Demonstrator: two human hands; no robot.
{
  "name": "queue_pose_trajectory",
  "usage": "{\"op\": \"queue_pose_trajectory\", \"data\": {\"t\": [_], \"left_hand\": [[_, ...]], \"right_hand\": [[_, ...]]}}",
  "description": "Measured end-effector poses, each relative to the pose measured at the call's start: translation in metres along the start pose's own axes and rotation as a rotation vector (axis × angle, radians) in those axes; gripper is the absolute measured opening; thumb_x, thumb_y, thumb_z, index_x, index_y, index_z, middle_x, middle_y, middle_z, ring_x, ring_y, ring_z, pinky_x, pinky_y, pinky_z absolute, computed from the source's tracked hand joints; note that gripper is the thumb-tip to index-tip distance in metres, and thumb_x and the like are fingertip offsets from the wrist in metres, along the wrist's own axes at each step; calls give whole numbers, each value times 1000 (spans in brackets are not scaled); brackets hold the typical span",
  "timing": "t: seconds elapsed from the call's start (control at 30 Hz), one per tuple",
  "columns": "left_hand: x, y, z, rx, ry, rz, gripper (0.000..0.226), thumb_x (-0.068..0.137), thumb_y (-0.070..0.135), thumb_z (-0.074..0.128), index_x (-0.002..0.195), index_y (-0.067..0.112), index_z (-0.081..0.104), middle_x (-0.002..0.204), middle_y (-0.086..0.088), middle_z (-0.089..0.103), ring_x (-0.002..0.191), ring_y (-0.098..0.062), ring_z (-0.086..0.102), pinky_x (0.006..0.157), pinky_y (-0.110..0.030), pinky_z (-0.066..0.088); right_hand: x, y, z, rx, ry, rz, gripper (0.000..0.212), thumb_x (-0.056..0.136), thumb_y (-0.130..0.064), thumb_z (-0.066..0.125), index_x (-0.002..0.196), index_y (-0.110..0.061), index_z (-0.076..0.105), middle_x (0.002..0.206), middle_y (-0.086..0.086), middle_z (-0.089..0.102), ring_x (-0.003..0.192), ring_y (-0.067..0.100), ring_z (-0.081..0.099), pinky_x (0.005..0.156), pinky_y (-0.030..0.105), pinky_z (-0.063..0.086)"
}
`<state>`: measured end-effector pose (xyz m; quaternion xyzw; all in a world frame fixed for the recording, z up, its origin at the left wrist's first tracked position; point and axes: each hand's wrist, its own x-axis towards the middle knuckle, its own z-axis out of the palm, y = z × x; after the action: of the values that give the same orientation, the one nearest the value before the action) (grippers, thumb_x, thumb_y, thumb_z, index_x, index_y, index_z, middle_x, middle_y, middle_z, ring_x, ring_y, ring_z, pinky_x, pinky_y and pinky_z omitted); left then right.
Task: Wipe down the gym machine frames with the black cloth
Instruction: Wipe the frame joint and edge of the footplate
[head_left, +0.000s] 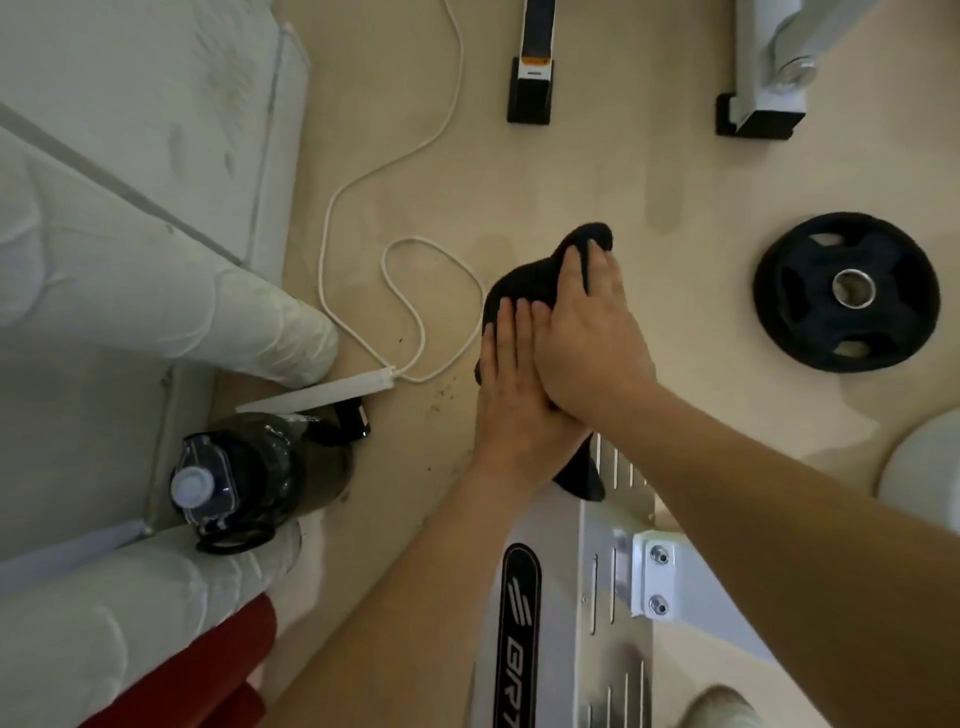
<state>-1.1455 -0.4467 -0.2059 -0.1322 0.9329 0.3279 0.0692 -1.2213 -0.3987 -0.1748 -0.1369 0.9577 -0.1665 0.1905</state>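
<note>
Gripping bunched black cloth (524, 283): left hand (511, 395), right hand (592, 338) both closed on it, above silver frame (587, 571).

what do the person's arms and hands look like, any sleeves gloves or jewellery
Both forearms are bare up to the edge of the picture: no sleeves show. The left hand and the right hand wear no gloves, and no rings, watch or wristband can be seen on the parts that show. No cables or markings appear on either arm.

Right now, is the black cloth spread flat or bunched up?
Bunched up. The black cloth sits crumpled in a lump under the left hand and right hand, above the silver machine frame.
</note>
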Motion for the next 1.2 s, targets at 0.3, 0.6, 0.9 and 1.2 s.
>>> {"op": "queue_pose_trajectory", "data": {"t": [0.3, 0.6, 0.9, 1.2], "left_hand": [[-126, 11, 32, 26, 125, -75, 77, 94, 49, 37, 148, 9, 0, 156, -6, 0, 148, -29, 6, 119, -48, 13], [-272, 31, 45, 18, -94, -333, 74, 95, 46, 43, 150, 13, 6, 159, -6, 8, 147, -23, 12, 120, -38, 17], [-307, 53, -2, -547, 37, -597, 58, 74, 63, 57, 127, 62, 35, 105, 28, 58, 89, 1, 62, 76, -27, 54], [-295, 34, 1, -59, -160, -310, 29, 78, 64, 51, 88, 37, 52, 99, 21, 44, 95, -3, 42, 82, -27, 39]], "right_hand": [[-115, 12, 25, 291, -35, -69, 66, 95, -40, 27, 150, -34, -9, 159, 5, 0, 129, 32, 44, 89, 44, 51], [-255, 29, 49, 107, -198, -112, 69, 98, -45, 29, 149, -33, -15, 155, 12, 15, 137, 29, 32, 103, 45, 43], [-272, 34, -4, 324, -202, 83, 58, 88, -10, 55, 142, -26, 36, 114, 0, 61, 100, 23, 59, 84, 38, 51], [-245, 77, -48, -119, -389, 141, 30, 82, -26, 58, 57, -15, 48, 63, 1, 46, 56, 17, 48, 50, 26, 33]]}}
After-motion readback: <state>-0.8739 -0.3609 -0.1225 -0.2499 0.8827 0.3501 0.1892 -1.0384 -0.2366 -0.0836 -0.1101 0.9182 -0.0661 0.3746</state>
